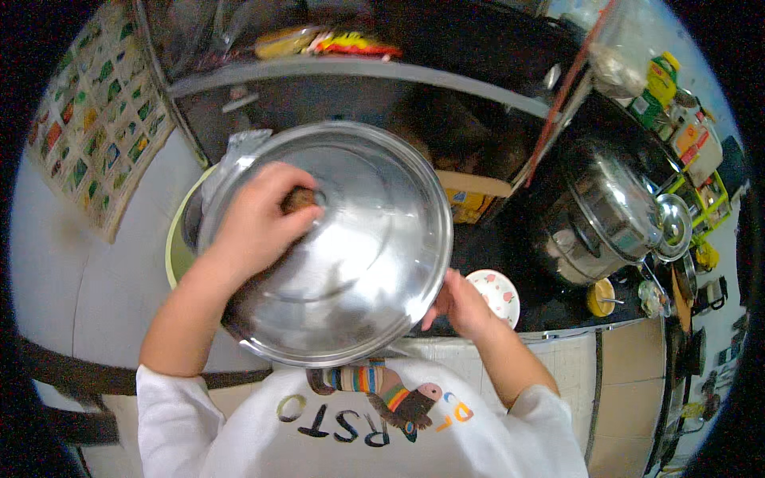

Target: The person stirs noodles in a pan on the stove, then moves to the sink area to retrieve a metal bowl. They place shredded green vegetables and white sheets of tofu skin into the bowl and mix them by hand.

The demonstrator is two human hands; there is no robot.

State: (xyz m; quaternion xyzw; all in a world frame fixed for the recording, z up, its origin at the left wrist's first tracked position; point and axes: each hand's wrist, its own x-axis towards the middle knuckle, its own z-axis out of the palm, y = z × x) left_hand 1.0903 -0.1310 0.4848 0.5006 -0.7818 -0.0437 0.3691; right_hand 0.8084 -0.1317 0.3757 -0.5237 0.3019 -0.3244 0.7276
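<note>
A large round stainless steel lid (pixel 358 251) fills the middle of the view, domed side up. My left hand (pixel 263 221) is closed around the dark knob on its top. My right hand (pixel 460 305) is at the lid's right rim, with its fingers partly hidden by the lid, so its hold is unclear. Just right of that hand, on the dark counter, sits a white bowl with pink fruit patterns (pixel 499 293). To the left, the light green rim of a round container (pixel 173 251) shows partly behind the lid, beside a clear plastic bag (pixel 248 143).
A large steamer pot (pixel 609 215) stands on the right of the counter (pixel 538 319), near a small yellow cup with a spoon (pixel 600 297). A yellow carton (pixel 469 203) is behind the lid. Colourful packets (pixel 329 45) lie beyond a metal edge (pixel 382 69). Bottles and a green rack are at far right.
</note>
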